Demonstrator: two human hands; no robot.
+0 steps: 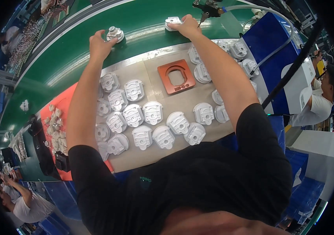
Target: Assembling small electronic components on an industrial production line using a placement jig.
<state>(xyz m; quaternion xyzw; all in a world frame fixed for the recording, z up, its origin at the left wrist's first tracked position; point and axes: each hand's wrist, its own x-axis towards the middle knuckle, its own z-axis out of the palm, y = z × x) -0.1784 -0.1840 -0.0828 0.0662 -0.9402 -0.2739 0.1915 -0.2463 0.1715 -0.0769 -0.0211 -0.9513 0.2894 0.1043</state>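
Note:
Both arms reach forward over a green belt. My left hand (101,45) is closed around the side of a white plastic housing with a round knob on top (114,34), its thumb and fingers at the base. Farther right, my right hand (188,27) grips a flatter white plastic housing (172,23) from its right side. Both parts are at the belt surface; whether they touch it I cannot tell. On the bench nearer me lies an orange block with an oval opening (170,88).
Several white housings (133,114) cover the bench left, front and right of the orange block. Small white parts (55,129) are piled on a red mat (67,100) at the left. A tool with a clear hose (210,11) hangs at the upper right. Other people sit at both sides.

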